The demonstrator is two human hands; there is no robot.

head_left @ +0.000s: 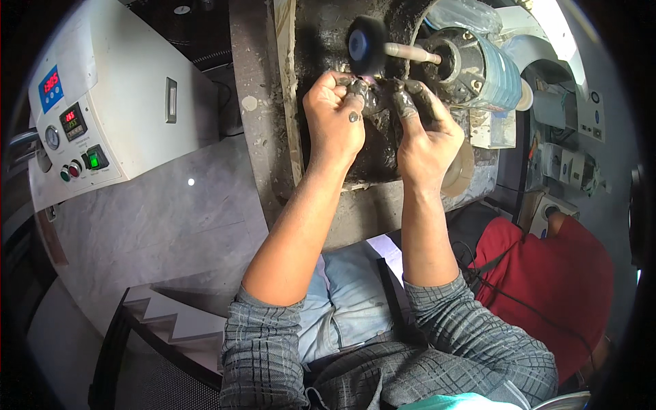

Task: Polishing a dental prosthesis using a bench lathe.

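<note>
A dark round polishing wheel (365, 46) with a bluish hub sits on the pale shaft (413, 52) of an electric motor (482, 72). The wheel's outline is smeared. Just below its rim, my left hand (336, 113) is closed, its thumb and fingers pinched around a small pinkish, shiny piece (368, 80). The piece is mostly hidden by the fingers, so its kind does not show. To its right, my right hand (425, 133) has its thumb and fingers bent together; what they hold, if anything, cannot be made out. Dark wet slurry coats the fingertips of both hands.
A grime-covered tray (287, 102) surrounds the wheel on a stained bench (249, 82). On the left stands a white control box (137, 89) with displays and buttons. A person in red clothing (547, 280) is close on my right. A chair (171, 342) is at lower left.
</note>
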